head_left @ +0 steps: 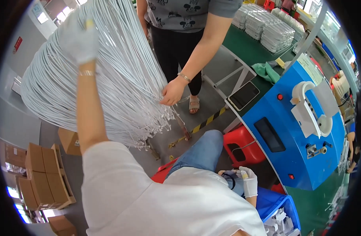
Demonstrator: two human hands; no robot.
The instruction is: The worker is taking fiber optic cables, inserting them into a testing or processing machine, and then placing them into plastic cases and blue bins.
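A thick bundle of long white cables (121, 59) hangs in front of me, its loose ends fanned out toward the lower right. My left hand (80, 39), in a white glove, is raised at the bundle's upper left. Motion smears its fingers. Down at my right side, beside my thigh, my right hand (249, 182) wears a white glove and has its fingers curled in. What they hold, if anything, is hidden. A dark loop (230, 180) shows just left of it. Another person's bare hand (173, 91) touches the cables near their ends.
On the right stands a blue machine (282, 129) on a table, with a phone (244, 96) by it. A red stool (243, 146) is below. Near my right hand sits a blue bin (292, 214) with white scraps. Cardboard boxes (42, 177) are stacked on the left.
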